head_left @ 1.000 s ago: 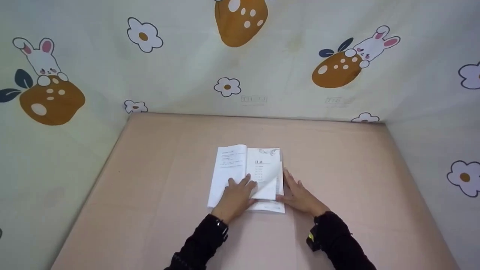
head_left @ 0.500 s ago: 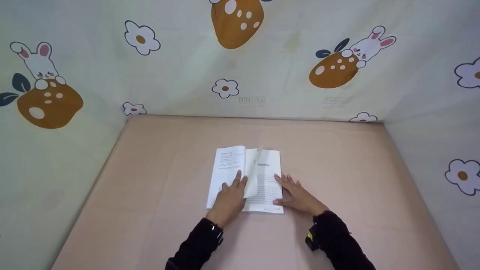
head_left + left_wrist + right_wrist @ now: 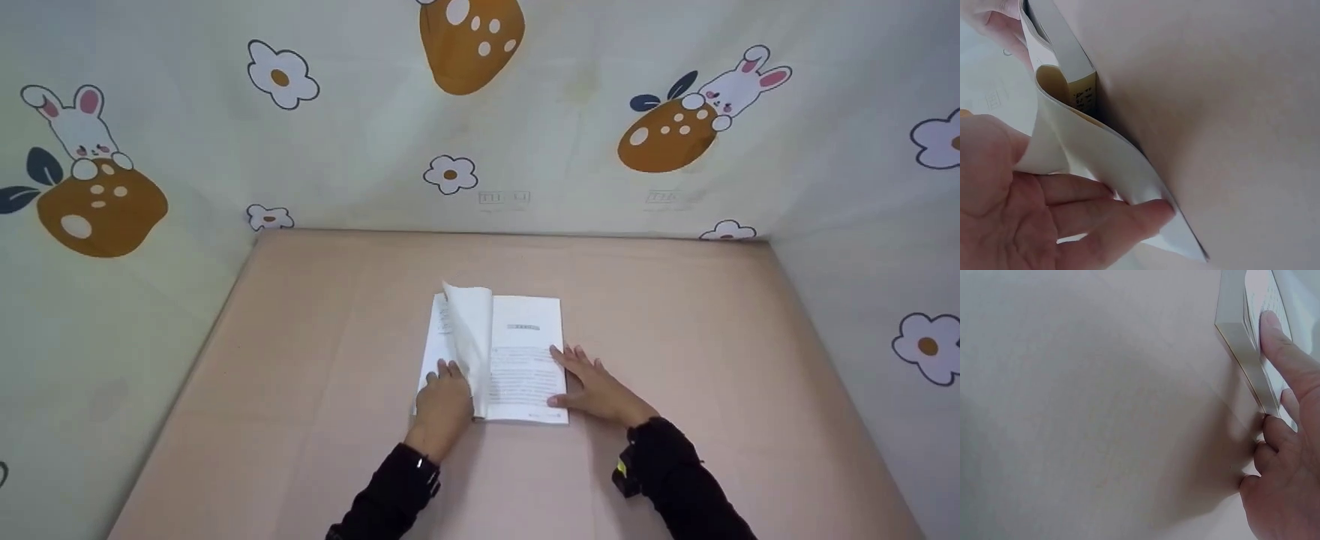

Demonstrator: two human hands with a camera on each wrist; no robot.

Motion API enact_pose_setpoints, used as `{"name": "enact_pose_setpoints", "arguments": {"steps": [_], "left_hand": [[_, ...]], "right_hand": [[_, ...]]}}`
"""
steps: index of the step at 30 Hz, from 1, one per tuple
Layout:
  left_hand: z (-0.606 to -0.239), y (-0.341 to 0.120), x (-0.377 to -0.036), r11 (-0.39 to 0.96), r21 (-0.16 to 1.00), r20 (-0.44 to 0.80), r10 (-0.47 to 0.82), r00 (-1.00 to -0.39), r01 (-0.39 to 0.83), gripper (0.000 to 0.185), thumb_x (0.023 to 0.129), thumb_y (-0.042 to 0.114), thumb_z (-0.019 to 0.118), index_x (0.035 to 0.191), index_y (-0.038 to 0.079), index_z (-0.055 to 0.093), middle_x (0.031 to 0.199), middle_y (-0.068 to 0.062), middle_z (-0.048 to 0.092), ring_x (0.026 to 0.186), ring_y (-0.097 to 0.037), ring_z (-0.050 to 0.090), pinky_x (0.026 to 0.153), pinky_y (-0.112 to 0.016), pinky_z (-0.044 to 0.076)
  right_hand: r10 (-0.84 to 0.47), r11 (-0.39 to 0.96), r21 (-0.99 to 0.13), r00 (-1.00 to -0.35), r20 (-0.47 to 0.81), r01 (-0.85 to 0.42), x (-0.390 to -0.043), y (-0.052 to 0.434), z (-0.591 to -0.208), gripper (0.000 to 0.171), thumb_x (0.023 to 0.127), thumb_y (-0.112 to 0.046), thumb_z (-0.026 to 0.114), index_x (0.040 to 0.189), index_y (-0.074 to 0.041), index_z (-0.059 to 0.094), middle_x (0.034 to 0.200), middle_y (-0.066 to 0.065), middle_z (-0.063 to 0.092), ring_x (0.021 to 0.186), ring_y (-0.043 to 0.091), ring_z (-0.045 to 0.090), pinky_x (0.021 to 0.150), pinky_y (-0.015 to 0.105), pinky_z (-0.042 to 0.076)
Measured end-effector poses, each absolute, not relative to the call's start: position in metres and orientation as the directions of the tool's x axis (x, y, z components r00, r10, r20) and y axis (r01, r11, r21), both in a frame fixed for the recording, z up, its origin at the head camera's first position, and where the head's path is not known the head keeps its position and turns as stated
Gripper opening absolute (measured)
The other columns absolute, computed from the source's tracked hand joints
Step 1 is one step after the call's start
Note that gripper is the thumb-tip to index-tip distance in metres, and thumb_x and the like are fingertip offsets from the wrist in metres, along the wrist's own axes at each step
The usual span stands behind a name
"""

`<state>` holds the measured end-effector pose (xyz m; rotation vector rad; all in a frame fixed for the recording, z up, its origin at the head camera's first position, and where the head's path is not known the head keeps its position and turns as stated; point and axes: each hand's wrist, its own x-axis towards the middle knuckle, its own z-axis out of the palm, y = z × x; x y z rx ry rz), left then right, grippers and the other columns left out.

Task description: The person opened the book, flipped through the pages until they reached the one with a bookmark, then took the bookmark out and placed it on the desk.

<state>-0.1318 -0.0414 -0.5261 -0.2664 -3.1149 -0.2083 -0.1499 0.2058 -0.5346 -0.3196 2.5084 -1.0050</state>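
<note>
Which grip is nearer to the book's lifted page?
Left grip: it is at the bottom of the lifted page; the right grip touches the outer edge of the right page.

Pale walls [image 3: 360, 165] printed with white rabbits [image 3: 81, 129], spotted brown fruits [image 3: 124, 217] and outlined flowers [image 3: 300, 71] stand at the back and both sides. Between them spreads a pinkish-beige worktop [image 3: 675, 322].
</note>
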Motion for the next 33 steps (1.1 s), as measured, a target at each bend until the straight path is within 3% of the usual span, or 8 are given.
{"name": "enact_pose_setpoints", "arguments": {"steps": [4, 8, 13, 17, 23, 28, 30, 33], "left_hand": [[-0.529, -0.045, -0.130, 0.985, 0.063, 0.092, 0.153, -0.984, 0.160, 0.035, 0.087, 0.005, 0.057, 0.115, -0.016, 0.057, 0.116, -0.029, 0.060, 0.087, -0.035, 0.063, 0.057, -0.038, 0.056], [-0.529, -0.047, -0.131, 0.990, 0.092, 0.111, 0.101, -0.989, 0.111, 0.046, 0.085, 0.007, 0.061, 0.125, -0.013, 0.050, 0.118, -0.027, 0.059, 0.083, -0.033, 0.062, 0.055, -0.036, 0.054], [-0.528, -0.047, -0.135, 0.989, 0.120, 0.089, 0.080, -0.993, 0.091, 0.067, 0.082, -0.002, 0.061, 0.143, 0.000, 0.033, 0.139, -0.024, 0.044, 0.066, -0.025, 0.057, 0.045, -0.027, 0.044], [-0.526, -0.049, -0.137, 0.988, 0.092, 0.072, 0.115, -0.991, 0.121, 0.068, 0.080, -0.008, 0.059, 0.142, 0.012, 0.040, 0.148, -0.015, 0.035, 0.062, -0.022, 0.053, 0.043, -0.024, 0.040], [-0.524, -0.052, -0.136, 0.985, -0.011, 0.027, 0.175, -0.984, 0.174, 0.048, 0.087, 0.000, 0.055, 0.134, 0.009, 0.051, 0.130, -0.015, 0.055, 0.083, -0.025, 0.057, 0.052, -0.028, 0.048], [-0.525, -0.049, -0.138, 0.980, -0.091, 0.047, 0.182, -0.982, 0.177, 0.038, 0.089, 0.004, 0.054, 0.127, -0.001, 0.055, 0.121, -0.024, 0.059, 0.104, -0.035, 0.056, 0.080, -0.036, 0.051], [-0.526, -0.044, -0.141, 0.983, -0.085, 0.055, 0.170, -0.984, 0.165, 0.036, 0.091, 0.010, 0.053, 0.123, -0.006, 0.056, 0.116, -0.026, 0.061, 0.108, -0.037, 0.055, 0.086, -0.038, 0.049], [-0.526, -0.036, -0.148, 0.994, -0.001, 0.042, 0.113, -0.993, 0.113, 0.046, 0.094, 0.025, 0.051, 0.118, -0.014, 0.056, 0.109, -0.027, 0.064, 0.105, -0.035, 0.055, 0.083, -0.037, 0.051]], "right_hand": [[-0.361, 0.719, -0.693, -0.883, -0.301, -0.057, -0.149, 0.205, -0.536, 0.086, 0.081, -0.041, 0.069, 0.149, -0.012, 0.023, 0.155, 0.018, 0.011, 0.144, 0.033, 0.000, 0.115, 0.051, -0.002], [-0.354, 0.714, -0.698, -0.888, -0.294, -0.054, -0.148, 0.204, -0.537, 0.086, 0.081, -0.041, 0.069, 0.149, -0.013, 0.023, 0.155, 0.017, 0.010, 0.144, 0.033, 0.000, 0.115, 0.051, -0.002], [-0.351, 0.710, -0.702, -0.891, -0.289, -0.051, -0.148, 0.204, -0.539, 0.087, 0.080, -0.040, 0.069, 0.148, -0.012, 0.024, 0.155, 0.019, 0.010, 0.144, 0.034, 0.000, 0.115, 0.053, -0.002], [-0.359, 0.708, -0.704, -0.889, -0.285, -0.060, -0.148, 0.204, -0.540, 0.087, 0.080, -0.040, 0.069, 0.148, -0.010, 0.024, 0.154, 0.021, 0.011, 0.143, 0.036, 0.000, 0.115, 0.054, -0.001], [-0.366, 0.703, -0.708, -0.887, -0.281, -0.066, -0.148, 0.205, -0.537, 0.087, 0.080, -0.040, 0.069, 0.148, -0.010, 0.024, 0.154, 0.021, 0.010, 0.143, 0.036, 0.000, 0.114, 0.054, -0.002], [-0.374, 0.694, -0.717, -0.885, -0.278, -0.068, -0.149, 0.206, -0.536, 0.086, 0.080, -0.040, 0.069, 0.148, -0.010, 0.024, 0.155, 0.020, 0.010, 0.143, 0.036, 0.000, 0.115, 0.053, -0.001], [-0.368, 0.699, -0.712, -0.889, -0.272, -0.072, -0.150, 0.206, -0.536, 0.086, 0.080, -0.040, 0.070, 0.148, -0.010, 0.025, 0.154, 0.020, 0.010, 0.143, 0.036, 0.000, 0.115, 0.053, -0.001], [-0.368, 0.705, -0.705, -0.888, -0.276, -0.073, -0.151, 0.207, -0.535, 0.087, 0.080, -0.039, 0.070, 0.148, -0.010, 0.025, 0.154, 0.020, 0.010, 0.143, 0.036, 0.000, 0.115, 0.053, -0.001]]}}
